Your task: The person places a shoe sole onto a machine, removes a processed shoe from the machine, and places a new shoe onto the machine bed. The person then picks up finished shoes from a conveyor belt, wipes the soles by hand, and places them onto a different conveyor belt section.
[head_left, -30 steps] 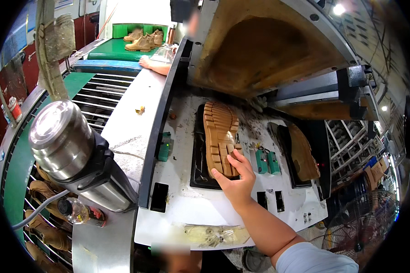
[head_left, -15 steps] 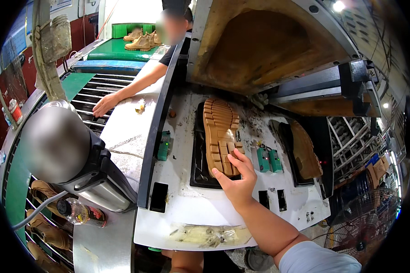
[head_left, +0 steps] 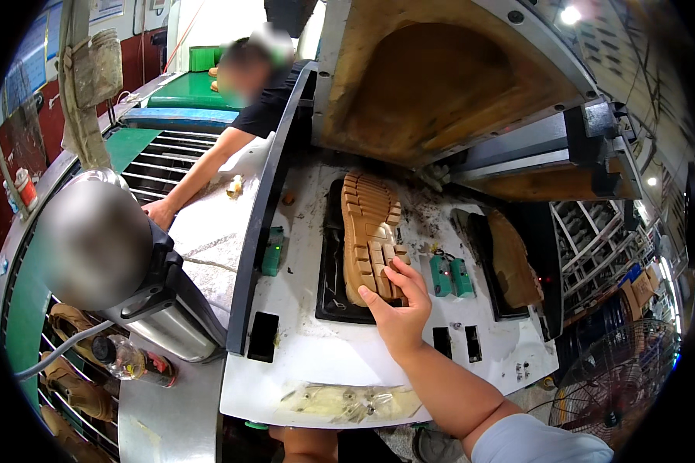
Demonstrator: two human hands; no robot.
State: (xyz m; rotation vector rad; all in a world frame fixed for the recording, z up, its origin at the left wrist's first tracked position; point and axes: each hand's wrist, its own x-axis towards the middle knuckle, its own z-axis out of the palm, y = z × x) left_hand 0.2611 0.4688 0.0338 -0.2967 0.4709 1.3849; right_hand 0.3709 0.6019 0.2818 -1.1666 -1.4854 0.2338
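A tan shoe sole (head_left: pixel 369 224) lies tread side up on a black pad (head_left: pixel 333 302) set in the white machine bed. My right hand (head_left: pixel 403 309) grips its near end, thumb on the left edge and fingers over the tread blocks on the right. Whether an upper is joined beneath the sole cannot be seen. At the bottom, a bare limb shows below the bed's front edge; my left hand is not visible. Above the sole hangs a raised lid (head_left: pixel 455 85) with a brown, worn inner face. A second sole (head_left: pixel 515 258) rests on the right-hand pad.
Green sensor boxes (head_left: pixel 450 275) flank the pads. To the left stand a steel flask (head_left: pixel 181 316) and a plastic bottle (head_left: pixel 135 361). Tan boots (head_left: pixel 81 386) lie on a roller conveyor (head_left: pixel 158 166). Across it, a co-worker's arm (head_left: pixel 208 166) reaches down. A fan (head_left: pixel 614 386) stands at right.
The co-worker has leaned forward and left, and their hand has moved nearer, partly behind the flask. My right hand keeps its grip on the sole. The view has shifted slightly.
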